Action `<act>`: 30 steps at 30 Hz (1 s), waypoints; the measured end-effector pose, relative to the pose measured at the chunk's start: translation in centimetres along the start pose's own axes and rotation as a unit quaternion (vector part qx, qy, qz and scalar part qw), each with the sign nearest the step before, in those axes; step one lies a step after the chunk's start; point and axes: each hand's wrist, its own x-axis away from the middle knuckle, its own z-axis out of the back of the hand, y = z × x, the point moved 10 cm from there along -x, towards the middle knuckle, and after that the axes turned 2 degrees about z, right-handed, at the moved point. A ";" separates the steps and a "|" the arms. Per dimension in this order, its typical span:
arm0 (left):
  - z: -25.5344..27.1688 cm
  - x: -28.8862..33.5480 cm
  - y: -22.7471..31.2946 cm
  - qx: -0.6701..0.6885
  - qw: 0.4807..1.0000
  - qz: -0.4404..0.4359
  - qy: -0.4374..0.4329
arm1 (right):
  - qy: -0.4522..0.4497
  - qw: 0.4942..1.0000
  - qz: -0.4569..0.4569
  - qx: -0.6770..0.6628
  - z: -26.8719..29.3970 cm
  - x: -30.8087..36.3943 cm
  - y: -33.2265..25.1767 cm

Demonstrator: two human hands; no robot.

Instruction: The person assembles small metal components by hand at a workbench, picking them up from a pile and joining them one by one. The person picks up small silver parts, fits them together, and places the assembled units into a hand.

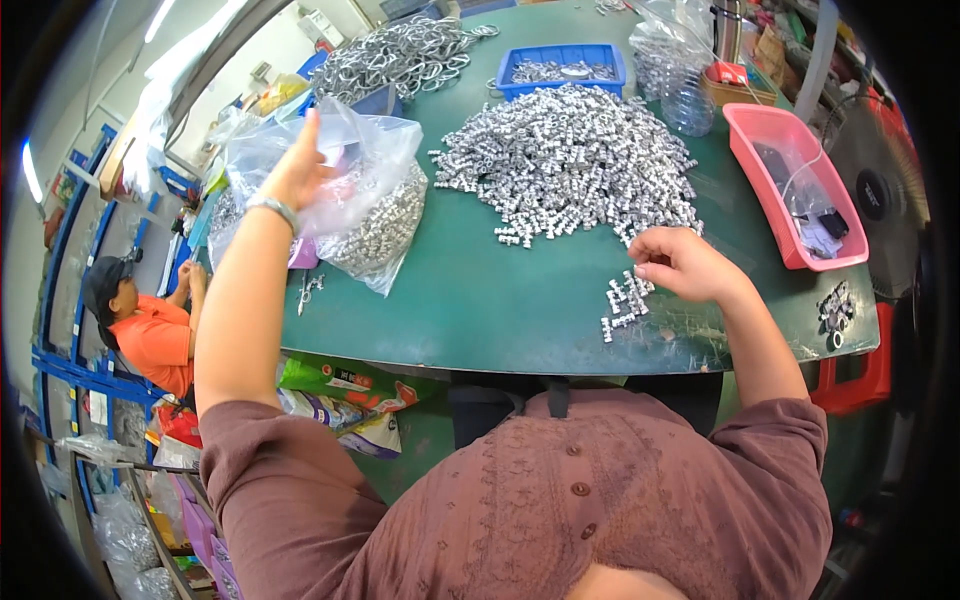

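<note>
L hand (297,168) grips clear bag (375,195) w/ metal fittings; blue tray (560,62) holds more.

Bright, even overhead light from ceiling tube lamps (32,170); soft shadows, glints on heaped metal, heavy fisheye bending, black vignetted corners

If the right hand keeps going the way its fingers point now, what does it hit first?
The right hand points left and slightly down over the green table. It would probably first meet the small cluster of metal fittings beside its fingertips, though depth is unclear.
</note>
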 end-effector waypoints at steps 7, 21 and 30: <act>1.1 -7.5 3.8 0.073 0.978 -0.008 -0.194 | -0.006 0.999 0.035 0.005 1.0 0.5 -0.8; -14.5 13.5 15.5 -0.322 0.678 -0.651 0.114 | 0.230 0.930 -0.084 0.273 5.6 -4.4 5.2; -24.8 5.2 -6.3 -0.348 0.788 -0.508 -0.031 | 0.159 0.935 0.047 0.314 1.1 -5.5 1.2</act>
